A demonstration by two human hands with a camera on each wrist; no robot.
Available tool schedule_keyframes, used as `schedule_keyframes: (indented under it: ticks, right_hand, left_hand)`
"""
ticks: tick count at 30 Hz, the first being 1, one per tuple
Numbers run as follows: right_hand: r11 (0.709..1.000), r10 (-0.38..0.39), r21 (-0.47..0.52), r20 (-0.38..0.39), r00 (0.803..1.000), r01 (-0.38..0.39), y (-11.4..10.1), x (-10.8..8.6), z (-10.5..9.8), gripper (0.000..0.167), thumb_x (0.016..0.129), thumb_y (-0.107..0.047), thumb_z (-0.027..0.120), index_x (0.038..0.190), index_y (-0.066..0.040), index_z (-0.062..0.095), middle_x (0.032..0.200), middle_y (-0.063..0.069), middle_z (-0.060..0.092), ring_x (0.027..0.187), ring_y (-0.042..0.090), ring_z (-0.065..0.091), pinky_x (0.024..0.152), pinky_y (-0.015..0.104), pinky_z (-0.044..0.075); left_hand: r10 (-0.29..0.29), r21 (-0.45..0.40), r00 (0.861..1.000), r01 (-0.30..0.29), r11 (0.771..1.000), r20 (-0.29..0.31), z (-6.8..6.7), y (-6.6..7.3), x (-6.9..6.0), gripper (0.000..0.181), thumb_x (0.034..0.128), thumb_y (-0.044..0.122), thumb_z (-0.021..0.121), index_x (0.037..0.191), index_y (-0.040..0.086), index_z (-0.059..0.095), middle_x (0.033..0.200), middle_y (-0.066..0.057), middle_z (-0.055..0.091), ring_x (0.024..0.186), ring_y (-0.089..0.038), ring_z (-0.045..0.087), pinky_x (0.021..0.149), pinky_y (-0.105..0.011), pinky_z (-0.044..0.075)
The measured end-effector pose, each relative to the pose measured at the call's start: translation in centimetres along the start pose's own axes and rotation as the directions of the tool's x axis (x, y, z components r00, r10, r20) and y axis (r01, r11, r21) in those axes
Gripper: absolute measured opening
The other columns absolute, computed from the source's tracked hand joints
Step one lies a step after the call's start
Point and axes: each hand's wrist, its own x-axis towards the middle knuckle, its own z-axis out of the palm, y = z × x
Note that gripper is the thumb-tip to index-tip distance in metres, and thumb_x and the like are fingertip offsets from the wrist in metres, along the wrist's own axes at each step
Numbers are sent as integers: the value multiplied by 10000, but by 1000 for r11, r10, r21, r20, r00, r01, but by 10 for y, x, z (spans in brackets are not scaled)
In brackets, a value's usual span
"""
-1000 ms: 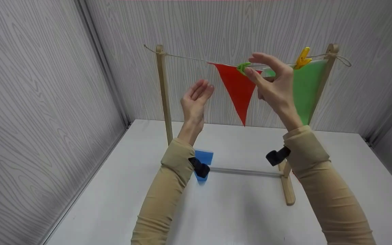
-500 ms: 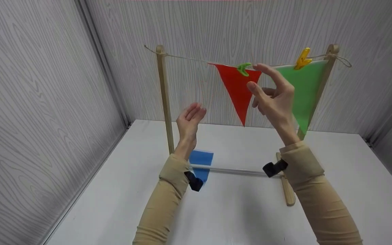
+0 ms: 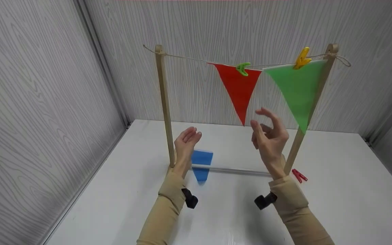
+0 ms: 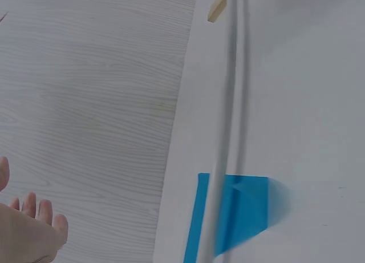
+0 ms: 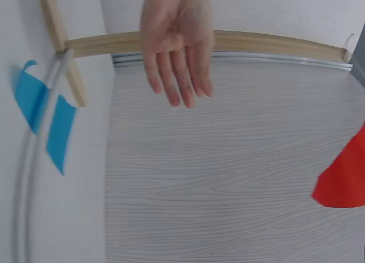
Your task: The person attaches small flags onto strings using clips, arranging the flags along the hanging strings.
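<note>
My left hand point(image 3: 184, 144), fingers extended and close together, is raised near the left post and holds nothing. On the other side my right hand point(image 3: 271, 137) is held below the string between two pennants, fingers loosely bent, thumb and forefinger apart. A red triangular pennant point(image 3: 238, 86) hangs on the string under a green clothespin point(image 3: 242, 69). To its right hangs a green pennant point(image 3: 296, 90) with a yellow clothespin point(image 3: 302, 58) at its top. A blue pennant point(image 3: 201, 175) lies on the table under the stand's rod. A red clothespin point(image 3: 299, 175) lies beyond my right forearm.
The string point(image 3: 189, 58) is tied between a left wooden post point(image 3: 163, 92) and a right one point(image 3: 294, 151). A pale rod point(image 3: 237, 170) joins their feet low over the white table point(image 3: 114, 200). Wood-grain panels point(image 3: 216, 27) stand behind and at the sides.
Both hands have come down. My right hand has moved away from the green clothespin, which stays on the string. The whole green pennant and the red clothespin are now uncovered.
</note>
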Motion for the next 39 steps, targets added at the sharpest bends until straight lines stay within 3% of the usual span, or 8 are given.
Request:
schedule_keyframes:
  ticks: [8, 15, 21, 26, 30, 33, 36, 39]
  right_hand:
    - [971, 232, -54, -3, 973, -232, 33, -59, -25, 334, 936, 47, 646, 1265, -4, 629, 1083, -15, 685, 472, 79, 479, 406, 146, 403]
    - [896, 429, -124, 5, 903, -426, 50, -88, -31, 310, 952, -23, 663, 1258, 14, 634, 1067, -54, 698, 551, 89, 548, 450, 160, 453]
    - [810, 582, -98, 17, 813, -578, 57, -104, -31, 319, 951, -50, 676, 1260, 16, 634, 1053, -7, 682, 666, 118, 621, 546, 200, 535]
    - [707, 707, -61, 34, 707, -704, 60, -115, -33, 292, 967, -56, 654, 1252, 10, 639, 1083, 81, 673, 764, 150, 651, 655, 243, 589]
    - [623, 779, 39, 69, 624, -782, 63, -121, -31, 282, 981, -55, 630, 1253, 20, 628, 1147, 201, 663, 816, 174, 658, 738, 274, 603]
    - [561, 815, 97, 109, 569, -822, 65, -125, -28, 290, 988, -68, 622, 1263, 23, 611, 1133, 175, 673, 863, 186, 658, 793, 292, 601]
    - [519, 838, 113, 125, 531, -847, 67, -129, -27, 306, 998, -92, 615, 1285, 13, 597, 1105, 97, 693, 943, 217, 666, 858, 303, 598]
    - [498, 850, 122, 126, 511, -859, 68, -131, -27, 326, 1008, -114, 605, 1310, 8, 582, 1124, 62, 702, 1069, 286, 668, 925, 317, 586]
  left_hand:
    - [-11, 94, 1000, 11, 995, -5, -18, -36, -11, 431, 938, 84, 705, 1328, -35, 565, 1352, -233, 615, 1275, -327, 603, 1065, -350, 522]
    - [-58, 133, 998, 58, 989, -6, -27, -56, -16, 401, 952, 66, 680, 1312, -76, 577, 1282, -239, 647, 1191, -306, 647, 1030, -328, 545]
    - [-46, 326, 998, 28, 945, 50, -33, -63, -27, 344, 944, 75, 684, 1264, -38, 629, 1172, -189, 671, 1090, -259, 659, 977, -357, 553]
    - [-50, 468, 986, -31, 883, 160, -40, -68, -31, 347, 919, 24, 674, 1252, -61, 626, 1185, -247, 652, 1071, -278, 647, 954, -371, 549]
    - [-71, 546, 968, -74, 834, 240, -45, -67, -32, 325, 903, -10, 661, 1219, -80, 637, 1203, -268, 653, 1090, -311, 620, 977, -419, 519]
    - [-86, 596, 959, -97, 797, 270, -46, -66, -33, 296, 897, -24, 662, 1189, -73, 653, 1193, -253, 666, 1095, -310, 610, 988, -447, 505]
    - [-100, 621, 954, -101, 778, 281, -45, -64, -35, 285, 898, -23, 667, 1181, -60, 658, 1199, -242, 669, 1109, -312, 604, 1007, -464, 495]
    - [-94, 638, 950, -124, 760, 297, -44, -64, -36, 273, 894, -24, 673, 1165, -56, 667, 1189, -241, 673, 1121, -344, 606, 1010, -482, 492]
